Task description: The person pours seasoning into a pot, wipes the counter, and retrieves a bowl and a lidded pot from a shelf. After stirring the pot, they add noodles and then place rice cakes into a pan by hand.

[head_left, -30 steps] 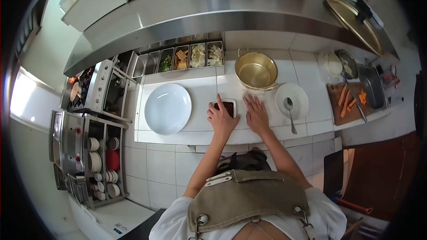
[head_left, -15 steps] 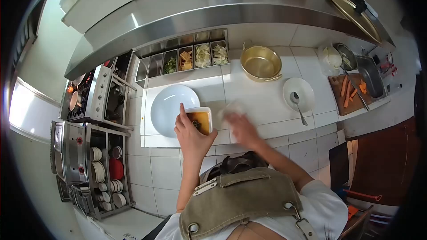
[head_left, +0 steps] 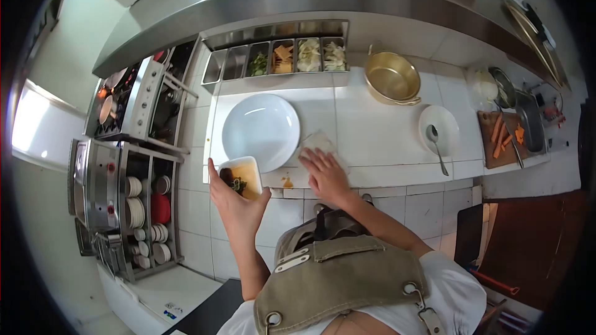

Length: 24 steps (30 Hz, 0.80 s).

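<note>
My left hand (head_left: 237,209) holds a small square white bowl (head_left: 259,180) near the counter's front edge. Orange-brown broth with a green garnish (head_left: 237,183) fills it. My right hand (head_left: 326,175) lies flat with fingers stretched over a pale cloth (head_left: 320,142) on the white tiles. Between the two hands an orange-brown spill (head_left: 287,182) shows at the counter edge. Behind the bowl sits a large pale-blue plate (head_left: 261,129) with nothing on it.
Metal bins (head_left: 284,57) of cut vegetables line the back. To the right are a brass pot (head_left: 392,77), a white dish (head_left: 455,129) with a spoon (head_left: 436,149), and a cutting board (head_left: 489,160) with carrots and a knife. A stove (head_left: 133,102) stands left.
The bowl has moved left and toward me, off the plate. My right hand has come to rest flat on the cloth. The spill at the edge is now visible.
</note>
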Each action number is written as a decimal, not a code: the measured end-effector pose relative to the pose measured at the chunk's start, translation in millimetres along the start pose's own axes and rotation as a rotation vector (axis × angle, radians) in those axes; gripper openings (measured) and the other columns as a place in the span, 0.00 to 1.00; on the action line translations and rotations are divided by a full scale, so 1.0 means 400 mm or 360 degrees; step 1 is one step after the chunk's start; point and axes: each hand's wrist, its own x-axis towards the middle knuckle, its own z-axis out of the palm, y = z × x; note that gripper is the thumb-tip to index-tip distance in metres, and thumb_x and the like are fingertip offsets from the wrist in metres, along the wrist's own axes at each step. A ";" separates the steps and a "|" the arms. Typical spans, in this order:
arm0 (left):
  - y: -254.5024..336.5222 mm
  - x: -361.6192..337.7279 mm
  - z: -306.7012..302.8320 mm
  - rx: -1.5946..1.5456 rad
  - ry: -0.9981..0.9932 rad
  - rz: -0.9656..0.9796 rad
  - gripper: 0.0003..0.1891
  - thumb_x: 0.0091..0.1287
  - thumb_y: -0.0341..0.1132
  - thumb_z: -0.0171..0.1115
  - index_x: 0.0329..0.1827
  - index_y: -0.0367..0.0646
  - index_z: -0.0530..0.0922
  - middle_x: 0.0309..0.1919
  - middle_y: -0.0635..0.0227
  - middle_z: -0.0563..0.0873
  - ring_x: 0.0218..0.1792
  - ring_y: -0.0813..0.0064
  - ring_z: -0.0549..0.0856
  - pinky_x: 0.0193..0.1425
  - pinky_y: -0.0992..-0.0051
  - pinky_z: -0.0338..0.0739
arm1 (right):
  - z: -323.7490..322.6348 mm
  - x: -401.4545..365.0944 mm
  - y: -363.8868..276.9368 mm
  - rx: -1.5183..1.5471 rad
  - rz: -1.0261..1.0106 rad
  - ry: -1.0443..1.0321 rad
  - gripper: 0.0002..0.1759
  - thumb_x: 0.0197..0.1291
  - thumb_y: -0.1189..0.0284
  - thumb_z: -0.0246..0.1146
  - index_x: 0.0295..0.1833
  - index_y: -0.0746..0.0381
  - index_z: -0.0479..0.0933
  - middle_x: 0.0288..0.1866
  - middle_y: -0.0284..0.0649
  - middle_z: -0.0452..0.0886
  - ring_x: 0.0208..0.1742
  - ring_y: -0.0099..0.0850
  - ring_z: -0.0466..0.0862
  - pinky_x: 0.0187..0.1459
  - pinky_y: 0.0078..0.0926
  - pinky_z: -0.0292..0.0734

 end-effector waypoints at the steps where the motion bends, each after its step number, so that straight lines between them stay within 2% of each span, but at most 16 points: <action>1: 0.000 -0.002 -0.012 -0.0044 -0.0025 -0.0011 0.55 0.38 0.30 0.70 0.72 0.45 0.47 0.62 0.48 0.63 0.63 0.50 0.64 0.66 0.58 0.60 | 0.000 0.014 0.010 -0.0021 0.0005 0.0036 0.28 0.56 0.69 0.51 0.65 0.57 0.63 0.69 0.43 0.61 0.68 0.43 0.62 0.67 0.47 0.55; 6: 0.018 -0.003 -0.061 0.0047 -0.0010 0.0027 0.56 0.37 0.29 0.70 0.72 0.46 0.46 0.62 0.48 0.63 0.63 0.51 0.64 0.65 0.59 0.61 | 0.006 0.040 0.028 -0.0038 0.0023 0.0072 0.28 0.55 0.69 0.52 0.65 0.57 0.63 0.69 0.43 0.61 0.68 0.44 0.62 0.67 0.46 0.55; 8: 0.027 -0.004 -0.077 0.0057 0.0050 0.0084 0.55 0.36 0.31 0.71 0.71 0.38 0.47 0.60 0.51 0.65 0.59 0.51 0.66 0.64 0.60 0.61 | 0.010 0.036 0.026 -0.0048 -0.0001 0.0076 0.28 0.55 0.70 0.52 0.65 0.57 0.63 0.69 0.43 0.61 0.69 0.44 0.61 0.68 0.46 0.54; 9: 0.028 -0.006 -0.084 0.0057 0.0059 0.0072 0.55 0.36 0.31 0.71 0.71 0.38 0.47 0.60 0.51 0.65 0.59 0.51 0.66 0.64 0.60 0.61 | 0.008 0.035 0.021 -0.0071 0.0019 0.0060 0.28 0.56 0.69 0.52 0.65 0.57 0.63 0.70 0.42 0.60 0.69 0.43 0.61 0.68 0.46 0.54; 14: 0.025 -0.022 -0.131 0.0126 0.0125 0.0019 0.55 0.36 0.31 0.71 0.71 0.40 0.48 0.60 0.50 0.66 0.58 0.51 0.67 0.63 0.60 0.63 | 0.063 -0.019 -0.079 -0.0093 -0.0035 -0.0084 0.32 0.55 0.68 0.53 0.69 0.55 0.59 0.72 0.40 0.56 0.71 0.40 0.57 0.69 0.44 0.51; 17: 0.026 -0.038 -0.157 0.0115 0.0134 -0.0064 0.55 0.36 0.30 0.70 0.71 0.40 0.48 0.58 0.49 0.67 0.57 0.51 0.67 0.62 0.60 0.64 | 0.125 -0.009 -0.150 -0.0131 -0.0234 -0.0269 0.34 0.56 0.67 0.53 0.70 0.54 0.56 0.74 0.38 0.53 0.73 0.38 0.55 0.70 0.42 0.49; 19: 0.018 -0.046 -0.167 0.0131 0.0149 -0.0090 0.55 0.36 0.30 0.70 0.71 0.41 0.48 0.58 0.50 0.67 0.57 0.51 0.67 0.61 0.60 0.64 | 0.190 0.026 -0.178 -0.0511 -0.0425 -0.0028 0.33 0.57 0.67 0.52 0.71 0.53 0.55 0.74 0.37 0.52 0.73 0.36 0.54 0.70 0.40 0.49; 24: 0.003 -0.058 -0.175 0.0222 0.0185 -0.0117 0.54 0.36 0.31 0.70 0.71 0.41 0.48 0.58 0.50 0.67 0.56 0.51 0.67 0.61 0.60 0.64 | 0.275 0.124 -0.251 -0.0368 -0.0640 -0.0001 0.31 0.59 0.67 0.49 0.71 0.51 0.55 0.74 0.36 0.53 0.72 0.34 0.55 0.69 0.37 0.51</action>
